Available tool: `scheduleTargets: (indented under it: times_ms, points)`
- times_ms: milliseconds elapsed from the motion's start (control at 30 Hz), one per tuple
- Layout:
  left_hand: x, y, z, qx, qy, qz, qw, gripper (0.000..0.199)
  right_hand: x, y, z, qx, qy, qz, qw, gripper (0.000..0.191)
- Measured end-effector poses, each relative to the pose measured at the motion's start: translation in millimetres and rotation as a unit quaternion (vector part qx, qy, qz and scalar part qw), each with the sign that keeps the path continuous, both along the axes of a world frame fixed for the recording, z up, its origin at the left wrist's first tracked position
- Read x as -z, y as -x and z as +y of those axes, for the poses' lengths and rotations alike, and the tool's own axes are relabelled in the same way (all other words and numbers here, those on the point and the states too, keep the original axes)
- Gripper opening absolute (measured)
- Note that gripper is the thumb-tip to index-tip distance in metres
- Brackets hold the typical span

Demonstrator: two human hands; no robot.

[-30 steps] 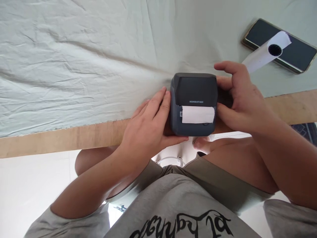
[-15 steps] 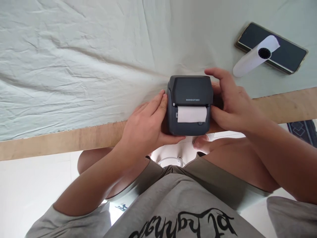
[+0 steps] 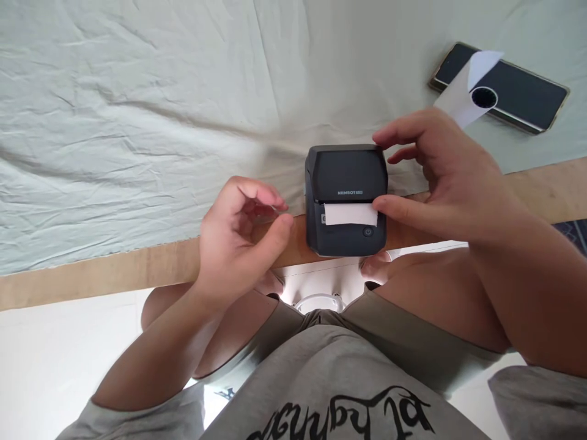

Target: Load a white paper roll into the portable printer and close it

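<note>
Beneath the printer [image 3: 348, 171]: one table [image 3: 114, 263], near edge bare wood, the rest under pale wrinkled cloth [image 3: 183, 91]. Right of the printer: right hand [image 3: 463, 177], thumb and fingers spread, tips at its right side; whether they press it cannot be told. Left of the printer: left hand [image 3: 233, 244], fingers curled, thumb apart from them, just clear of it. Printer: dark, at the table's near edge. Beyond it, rightward: phone [image 3: 532, 95]; white paper roll [image 3: 456, 95], partly covering the phone in view. On the printer's front: paper strip [image 3: 351, 214]; lower, round button [image 3: 367, 232].
</note>
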State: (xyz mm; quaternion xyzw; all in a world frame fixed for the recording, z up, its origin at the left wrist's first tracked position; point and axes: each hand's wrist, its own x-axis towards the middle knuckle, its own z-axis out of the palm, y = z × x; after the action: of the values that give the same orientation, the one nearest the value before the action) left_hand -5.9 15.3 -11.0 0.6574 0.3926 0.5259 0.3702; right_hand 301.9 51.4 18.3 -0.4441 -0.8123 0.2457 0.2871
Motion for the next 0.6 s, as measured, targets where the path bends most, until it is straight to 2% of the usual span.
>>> scheduleTargets:
  times_ms: [67, 133, 200, 300, 467, 600]
  points:
    - [-5.3, -1.7, 1.1, 0.008, 0.002, -0.034, 0.999, 0.037, -5.5, 3.1, -0.1, 0.008, -0.034, -0.016, 0.999, 0.05]
    - [-9.8, 0.4, 1.8, 0.026, -0.001, -0.028, 0.999, 0.055, -11.6, 7.0, -2.3, 0.023, -0.058, -0.038, 0.997, 0.043]
    - [-12.4, 4.5, 1.4, 0.039, -0.01, -0.004, 0.999, 0.062, -16.6, 11.5, -5.6, 0.035, -0.051, -0.043, 0.997, 0.032]
    - [-15.4, 9.0, -1.6, 0.054, -0.017, -0.008, 0.998, 0.069, -19.7, 21.0, -11.6, 0.07, -0.037, 0.001, 0.997, 0.011]
    - [-25.5, 5.0, -7.8, 0.07, 0.034, 0.01, 0.997, 0.074, -20.0, 38.0, -17.0, 0.139, -0.04, 0.079, 0.986, 0.016]
    - [-30.3, 0.6, -7.2, 0.06, 0.05, 0.074, 0.994, 0.072, -23.6, 41.3, -11.9, 0.184, -0.056, 0.071, 0.979, 0.025]
